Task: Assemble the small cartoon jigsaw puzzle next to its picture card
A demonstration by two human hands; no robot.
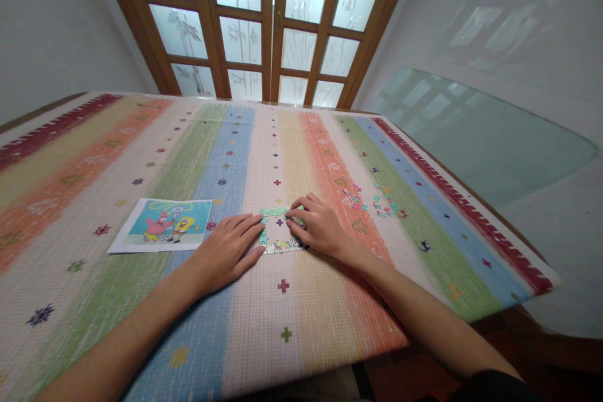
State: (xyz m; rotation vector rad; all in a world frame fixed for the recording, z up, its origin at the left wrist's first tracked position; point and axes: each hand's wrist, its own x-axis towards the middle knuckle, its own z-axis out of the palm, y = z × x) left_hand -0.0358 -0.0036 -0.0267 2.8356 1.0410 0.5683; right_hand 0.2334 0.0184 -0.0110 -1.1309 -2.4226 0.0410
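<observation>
I am looking down at a table covered by a striped cloth (292, 157) in bands of red, yellow, orange, green, blue and cream, dotted with small cross and star marks. Both my bare hands rest on it close in front of me, on either side of a partly built jigsaw frame (279, 230), a small open rectangle of joined pieces with bare cloth showing through its middle. My left hand (229, 250) lies flat and open, palm down, at about nine o'clock from the frame, with its fingertips touching the frame's left edge; it grips nothing. My right hand (316, 226) sits at about three o'clock from the frame, its fingers curled down and pressing on the frame's right edge and upper right corner; whether a loose piece is pinched under those fingertips I cannot tell. A printed reference picture (162, 224) showing two cartoon characters, one pink and one yellow, on a blue and green background lies flat on the cloth at nine o'clock from my left hand, near it but not touching. A scatter of loose puzzle pieces (372, 202), pink and green, lies at about two o'clock from my right hand, a little apart from it. Beyond the far table edge, at twelve o'clock, stands a wooden door with frosted glass panes (273, 25).
</observation>
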